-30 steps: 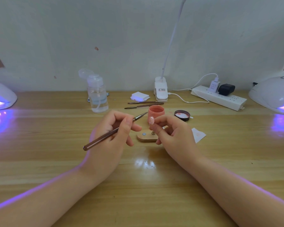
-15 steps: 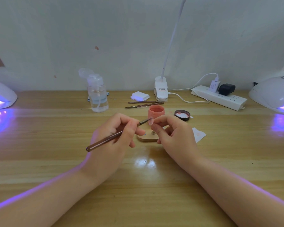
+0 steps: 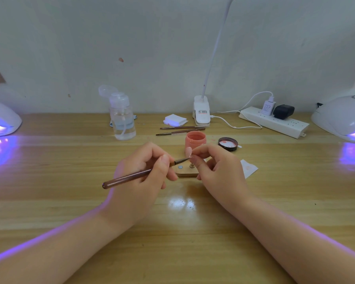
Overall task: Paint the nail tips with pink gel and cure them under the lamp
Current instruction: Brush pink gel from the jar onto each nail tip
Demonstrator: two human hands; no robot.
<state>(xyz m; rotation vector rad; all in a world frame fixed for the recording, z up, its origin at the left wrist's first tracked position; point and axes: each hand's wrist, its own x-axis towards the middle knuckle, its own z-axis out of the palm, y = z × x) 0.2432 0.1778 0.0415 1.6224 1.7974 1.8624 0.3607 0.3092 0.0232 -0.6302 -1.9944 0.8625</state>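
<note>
My left hand [image 3: 143, 177] holds a brown brush [image 3: 131, 177] like a pen, its bristle tip touching a pale pink nail tip [image 3: 188, 152]. My right hand [image 3: 217, 169] pinches that nail tip between thumb and forefinger, above a small wooden stand [image 3: 186, 171] with a metal post. An open jar of pink gel [image 3: 195, 140] stands just behind the hands. Two white curing lamps glow violet: one at the far left [image 3: 2, 119], one at the far right [image 3: 340, 117].
The jar's dark lid [image 3: 228, 143] lies right of the jar. Two spare brushes [image 3: 180, 129], a clear pump bottle [image 3: 123, 117], white pads [image 3: 175, 119], a clip lamp [image 3: 201, 110] and a power strip [image 3: 275, 124] line the back. A paper scrap [image 3: 248, 168] lies by my right hand.
My left hand moved the brush tip down and right from near the jar onto the nail tip. My right hand has barely moved.
</note>
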